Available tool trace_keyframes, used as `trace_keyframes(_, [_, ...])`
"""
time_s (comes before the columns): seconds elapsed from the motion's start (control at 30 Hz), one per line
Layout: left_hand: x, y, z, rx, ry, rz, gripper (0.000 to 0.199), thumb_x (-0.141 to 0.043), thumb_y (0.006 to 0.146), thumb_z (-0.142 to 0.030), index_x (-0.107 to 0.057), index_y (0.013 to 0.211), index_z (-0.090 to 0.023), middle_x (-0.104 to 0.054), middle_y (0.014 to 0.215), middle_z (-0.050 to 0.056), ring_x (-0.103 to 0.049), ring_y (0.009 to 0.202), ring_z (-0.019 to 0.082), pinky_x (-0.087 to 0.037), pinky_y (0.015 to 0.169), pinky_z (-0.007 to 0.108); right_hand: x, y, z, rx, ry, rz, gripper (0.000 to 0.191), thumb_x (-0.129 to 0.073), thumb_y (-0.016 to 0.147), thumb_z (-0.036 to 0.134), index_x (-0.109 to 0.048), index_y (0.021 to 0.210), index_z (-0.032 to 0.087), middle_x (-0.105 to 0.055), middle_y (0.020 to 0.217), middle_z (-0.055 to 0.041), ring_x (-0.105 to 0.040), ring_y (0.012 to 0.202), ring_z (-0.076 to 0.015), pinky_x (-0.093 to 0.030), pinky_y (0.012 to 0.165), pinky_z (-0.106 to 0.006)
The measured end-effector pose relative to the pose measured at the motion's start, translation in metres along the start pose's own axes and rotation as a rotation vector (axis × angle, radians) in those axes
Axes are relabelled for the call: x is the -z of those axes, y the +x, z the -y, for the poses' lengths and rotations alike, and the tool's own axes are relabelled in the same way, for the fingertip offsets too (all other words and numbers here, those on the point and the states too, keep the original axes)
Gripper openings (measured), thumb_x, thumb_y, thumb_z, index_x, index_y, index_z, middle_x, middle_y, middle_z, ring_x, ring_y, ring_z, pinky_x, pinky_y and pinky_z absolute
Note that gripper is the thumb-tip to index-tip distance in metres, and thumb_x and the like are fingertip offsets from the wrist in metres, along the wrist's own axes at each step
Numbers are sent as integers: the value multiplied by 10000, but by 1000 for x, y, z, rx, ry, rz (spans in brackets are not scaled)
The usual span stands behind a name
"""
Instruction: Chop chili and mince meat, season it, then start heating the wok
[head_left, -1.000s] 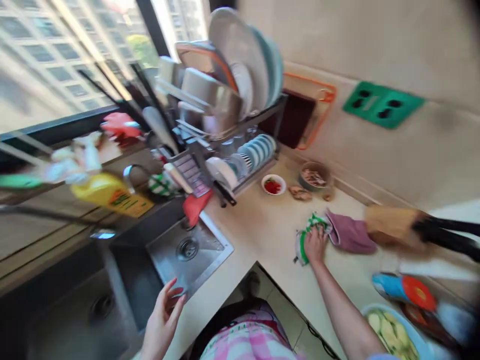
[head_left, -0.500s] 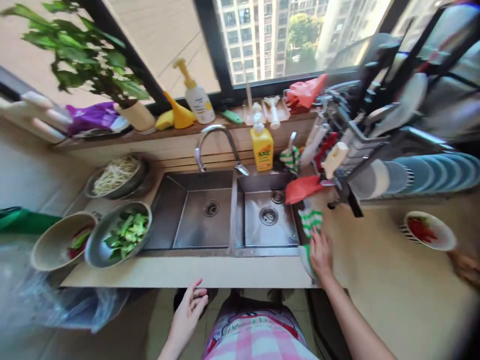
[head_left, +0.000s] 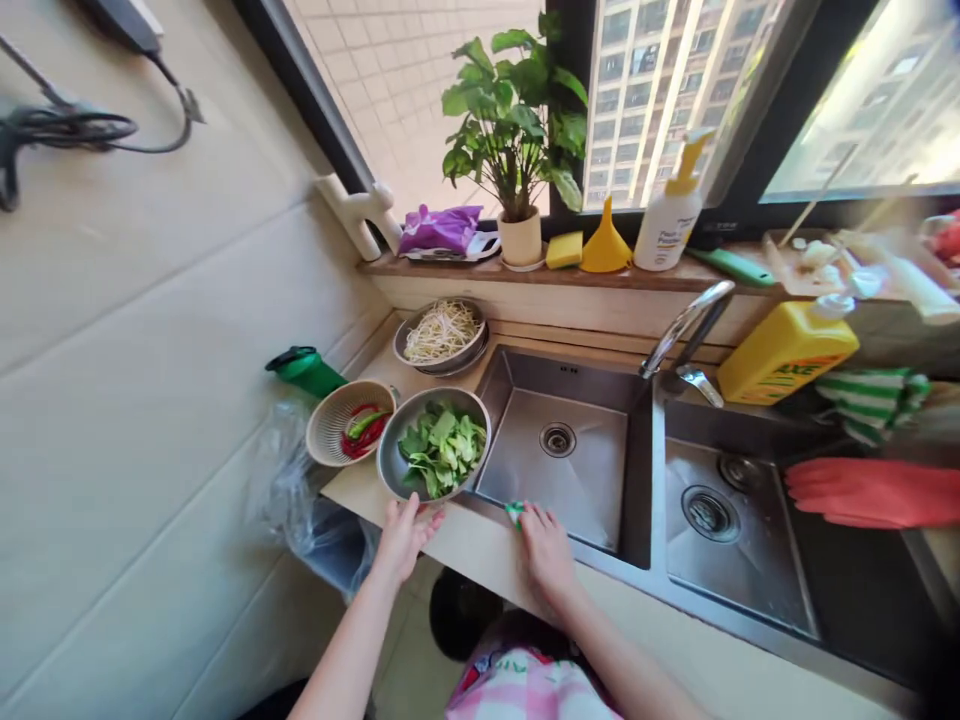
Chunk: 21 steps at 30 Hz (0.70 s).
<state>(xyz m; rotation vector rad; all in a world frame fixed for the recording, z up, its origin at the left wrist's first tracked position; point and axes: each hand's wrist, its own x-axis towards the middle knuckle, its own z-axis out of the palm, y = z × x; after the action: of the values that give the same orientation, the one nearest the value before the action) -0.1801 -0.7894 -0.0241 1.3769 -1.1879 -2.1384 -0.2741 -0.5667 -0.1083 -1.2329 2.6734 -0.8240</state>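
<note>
My left hand (head_left: 407, 538) is at the near rim of a steel bowl (head_left: 390, 455) of leafy greens (head_left: 442, 447). Its fingers are apart at the bowl's edge; whether they touch it is hard to tell. Under my right hand (head_left: 546, 548) is a green-and-white cloth (head_left: 514, 512), pressed on the front edge of the large sink (head_left: 517, 440). Only a small corner of the cloth shows past the fingertips. A beige colander (head_left: 319, 430) with red and green chili peppers (head_left: 365, 432) stands left of the bowl.
Bean sprouts (head_left: 442, 335) fill another bowl behind. A faucet (head_left: 686, 320) rises between the two sinks, with a yellow detergent bottle (head_left: 787, 350) beside it. Red rubber gloves (head_left: 877, 492) lie over the small sink's right side. A plastic-lined bin (head_left: 337, 540) hangs below the counter's left end.
The view has swung left. My right hand has moved with the cloth from right of the small sink to the large sink's front edge. My left hand has risen to the greens bowl.
</note>
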Motion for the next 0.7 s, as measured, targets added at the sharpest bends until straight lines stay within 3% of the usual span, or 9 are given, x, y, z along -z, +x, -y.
trace_keyframes(0.1, [-2, 14, -2, -15, -15, -8, 329, -564, 774, -99, -309, 921, -247, -617, 795, 8, -675, 655, 156, -551, 647, 312, 2, 41, 18, 9, 62, 188, 328, -376, 815, 86, -563, 1050, 216, -645, 1086, -77, -609, 904, -217, -441, 758, -311])
trace_keyframes(0.17, [-2, 18, -3, -43, 22, -38, 303, -515, 756, -63, -311, 890, -243, -614, 743, -16, -651, 576, 128, -545, 572, 270, 8, 39, 14, 56, 68, 203, 344, -382, 810, 91, -565, 1056, 246, -653, 1065, -41, -615, 845, -194, -436, 703, -275])
trace_keyframes(0.23, [2, 16, -7, -58, 95, -46, 293, -504, 735, -70, -337, 901, -244, -606, 703, -33, -626, 518, 119, -533, 507, 249, 18, 13, -10, 78, 28, 152, 402, -377, 789, 77, -562, 1094, 261, -636, 1113, -32, -607, 884, -198, -436, 725, -286])
trace_keyframes(0.33, [14, 4, -26, -29, 175, 9, 331, -522, 708, -94, -400, 975, -247, -601, 665, -38, -601, 485, 114, -524, 462, 235, 37, -52, -72, 19, -80, 43, 394, -381, 779, 99, -591, 1080, 242, -681, 972, -47, -623, 833, -203, -460, 732, -311])
trace_keyframes(0.4, [23, -3, -51, -20, 188, 33, 352, -539, 691, -101, -436, 997, -243, -598, 648, -40, -584, 464, 107, -513, 434, 217, 47, -88, -110, 61, -156, -66, 356, -415, 781, 158, -610, 1064, 250, -692, 948, -51, -634, 847, -221, -471, 786, -350])
trace_keyframes(0.47, [28, -4, -87, -57, 180, 33, 330, -550, 680, -99, -462, 970, -232, -601, 644, -39, -580, 456, 106, -502, 412, 201, 50, -106, -130, 84, -202, -142, 347, -423, 775, 183, -624, 1048, 257, -693, 965, -51, -635, 888, -233, -471, 830, -374])
trace_keyframes(0.57, [23, 14, -154, -188, 129, -34, 242, -523, 674, -54, -473, 865, -195, -601, 615, -34, -578, 443, 98, -501, 420, 187, 44, -101, -123, -66, -249, -183, 324, -399, 787, 211, -650, 989, 243, -703, 905, -65, -644, 854, -252, -486, 806, -392])
trace_keyframes(0.7, [-2, 65, -234, -337, 80, -181, 174, -417, 700, 20, -463, 767, -134, -579, 564, -1, -576, 470, 87, -504, 461, 170, 36, -80, -98, -329, -262, -165, 363, -331, 818, 250, -647, 995, 229, -701, 851, -87, -652, 771, -268, -501, 679, -381])
